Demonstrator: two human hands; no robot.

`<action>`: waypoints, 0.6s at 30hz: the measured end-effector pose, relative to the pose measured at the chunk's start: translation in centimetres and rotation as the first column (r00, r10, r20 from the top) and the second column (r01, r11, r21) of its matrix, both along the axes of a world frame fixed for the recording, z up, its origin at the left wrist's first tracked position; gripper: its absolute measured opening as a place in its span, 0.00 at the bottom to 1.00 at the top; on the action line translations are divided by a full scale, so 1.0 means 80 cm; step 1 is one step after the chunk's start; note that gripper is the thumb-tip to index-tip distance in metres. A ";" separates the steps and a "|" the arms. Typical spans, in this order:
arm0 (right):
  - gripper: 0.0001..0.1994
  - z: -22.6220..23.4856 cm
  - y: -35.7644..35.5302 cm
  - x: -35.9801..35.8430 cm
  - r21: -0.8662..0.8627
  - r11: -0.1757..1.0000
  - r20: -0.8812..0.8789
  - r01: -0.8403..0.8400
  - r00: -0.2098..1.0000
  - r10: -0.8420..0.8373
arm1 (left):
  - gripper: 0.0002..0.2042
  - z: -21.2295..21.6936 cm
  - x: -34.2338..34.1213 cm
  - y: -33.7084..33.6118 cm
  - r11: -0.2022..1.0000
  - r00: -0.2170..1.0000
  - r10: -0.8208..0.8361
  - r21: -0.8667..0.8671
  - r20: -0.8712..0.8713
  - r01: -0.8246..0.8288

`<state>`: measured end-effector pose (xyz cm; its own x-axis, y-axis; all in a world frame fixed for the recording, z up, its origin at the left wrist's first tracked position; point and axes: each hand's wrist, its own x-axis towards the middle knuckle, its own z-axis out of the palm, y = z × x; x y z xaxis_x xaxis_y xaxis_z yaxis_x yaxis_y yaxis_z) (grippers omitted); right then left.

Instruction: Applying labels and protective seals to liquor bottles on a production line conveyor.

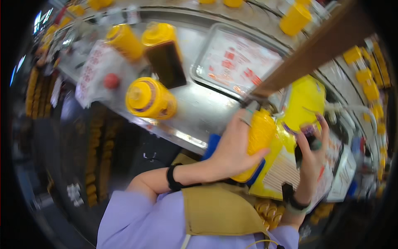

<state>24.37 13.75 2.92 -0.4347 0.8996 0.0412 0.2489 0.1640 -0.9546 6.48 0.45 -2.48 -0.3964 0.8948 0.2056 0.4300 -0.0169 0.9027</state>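
Observation:
My left hand point(236, 145) is wrapped round a yellow bottle-shaped item point(262, 130) covered in shiny, wrinkled plastic, held upright at the table's near edge. To its right, my right hand point(311, 159) is raised with fingers curved about a dark object point(299, 152), whose kind I cannot make out. Purple bits show by its fingertips, blurred. Behind and below that hand lies a bright yellow plastic bag or sheet point(306, 103) with a pale striped patch. Left of my hands, a yellow plastic-wrapped jar point(151, 99) stands on the metal table point(203, 108).
A metal tray point(198, 62) lined with red-printed white plastic lies ahead. A brown post point(319, 45) crosses the upper right. At left are more yellow jars point(124, 41), a dark brown panel point(166, 64), a white bag point(93, 68) and a small red ball point(111, 81).

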 end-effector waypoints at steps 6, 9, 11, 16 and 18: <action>0.33 0.006 0.003 -0.017 -0.035 0.996 -0.011 -0.082 0.997 0.082 | 0.46 0.014 0.008 -0.002 0.993 0.998 -0.058 -0.104 0.017 0.060; 0.34 0.021 0.001 -0.033 -0.038 0.994 -0.078 -0.106 0.992 0.102 | 0.49 0.026 0.009 0.000 0.980 0.984 -0.067 -0.198 -0.167 0.033; 0.35 0.029 0.001 -0.042 -0.091 0.987 -0.176 -0.130 0.978 0.113 | 0.47 0.030 0.009 0.000 0.971 0.972 -0.097 -0.234 -0.216 0.045; 0.33 0.016 0.006 -0.064 -0.197 0.970 -0.034 -0.141 0.990 0.137 | 0.47 0.023 0.005 -0.001 0.994 0.981 -0.051 -0.102 -0.185 0.032; 0.33 0.005 0.006 -0.067 -0.156 0.983 0.043 -0.099 0.993 0.107 | 0.47 0.019 0.004 -0.003 0.991 0.994 0.105 0.082 -0.014 -0.104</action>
<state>19.03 14.24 3.30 -0.5233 0.8439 -0.1187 0.2874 0.0436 -0.9568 6.78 0.22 -0.93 -0.4823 0.8288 0.2837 0.4496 -0.0437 0.8921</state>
